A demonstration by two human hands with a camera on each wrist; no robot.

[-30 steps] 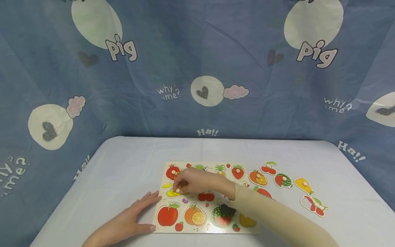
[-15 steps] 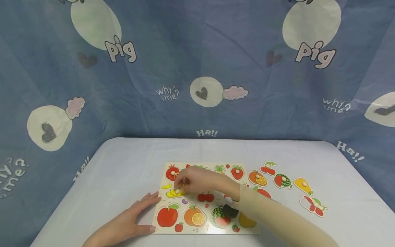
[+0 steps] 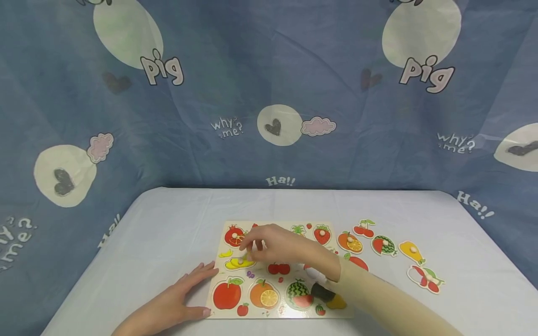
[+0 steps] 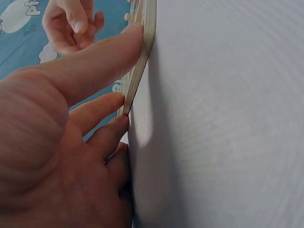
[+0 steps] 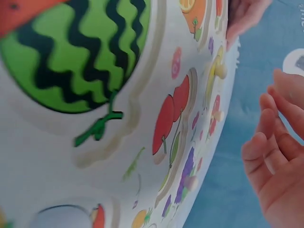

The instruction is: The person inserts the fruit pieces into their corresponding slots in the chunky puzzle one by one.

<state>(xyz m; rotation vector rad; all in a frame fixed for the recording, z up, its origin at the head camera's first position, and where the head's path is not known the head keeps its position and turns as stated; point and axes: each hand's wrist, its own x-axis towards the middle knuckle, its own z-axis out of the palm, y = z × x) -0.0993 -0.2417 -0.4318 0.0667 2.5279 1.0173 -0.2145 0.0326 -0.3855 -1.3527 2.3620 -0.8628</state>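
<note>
A fruit knob puzzle board point(image 3: 282, 280) lies on the white table. My left hand point(image 3: 178, 296) lies at its left side, thumb and fingertips touching the board's edge, as the left wrist view also shows at the wooden edge point(image 4: 137, 71). Over the board's upper left hovers my right hand point(image 3: 269, 243), fingers loosely bent with nothing between them. Just below those fingers a yellow banana piece point(image 3: 237, 264) sits in its recess; its knob point(image 5: 221, 71) shows in the right wrist view. A pomegranate piece point(image 3: 233, 237) sits above it. My right hand hides part of the top row.
Right of the board lie loose knobbed pieces: an orange point(image 3: 350, 242), cherries point(image 3: 364, 229), a watermelon point(image 3: 383, 245), a pear point(image 3: 412, 252), a red-and-white fruit point(image 3: 425, 279) and a red piece point(image 3: 357, 262) partly behind the sleeve. A patterned blue curtain point(image 3: 201, 154) hangs behind the table.
My right hand has let go of the banana piece's knob and moved slightly up and right. The banana piece stays in its recess. My left hand keeps its place.
</note>
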